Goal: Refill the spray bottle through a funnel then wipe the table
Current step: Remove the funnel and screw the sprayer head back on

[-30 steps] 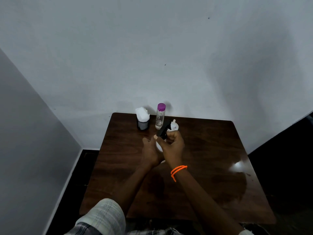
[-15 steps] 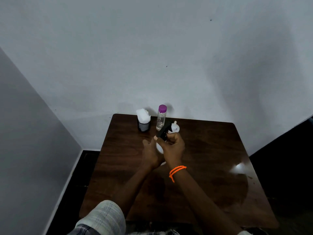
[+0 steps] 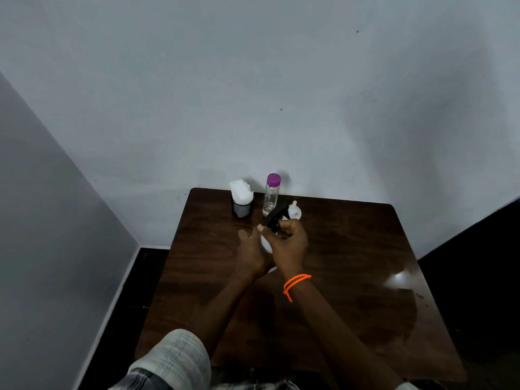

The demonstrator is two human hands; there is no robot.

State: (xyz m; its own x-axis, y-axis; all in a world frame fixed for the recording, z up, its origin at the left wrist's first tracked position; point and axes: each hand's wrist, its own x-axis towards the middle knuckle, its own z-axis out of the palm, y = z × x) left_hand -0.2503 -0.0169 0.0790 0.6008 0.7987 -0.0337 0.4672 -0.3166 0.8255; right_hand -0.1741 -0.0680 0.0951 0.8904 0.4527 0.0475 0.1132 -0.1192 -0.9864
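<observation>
A: What is held at this point?

B: The spray bottle (image 3: 266, 243) is gripped at mid-table, its white body wrapped by the left hand (image 3: 251, 254), fingers curled closed around it. The black spray head (image 3: 274, 216) is pinched by the right hand (image 3: 288, 243), fingers closed on its collar. Most of the bottle is hidden behind both hands.

A: Which step is judged to be in hand?

B: The head is probably being unscrewed so the neck can be opened for filling. Whether it is already loose cannot be told.

A: How is that done well?

B: The body should be kept upright and pressed steady while only the collar is turned; the dip tube should be lifted straight out. The white funnel (image 3: 294, 211) lies just behind the hands, beside the clear bottle with the purple cap (image 3: 271, 195), so both can be reached easily. The tissues in the black holder (image 3: 242, 199) are left for wiping the table (image 3: 351, 249) afterwards.
</observation>
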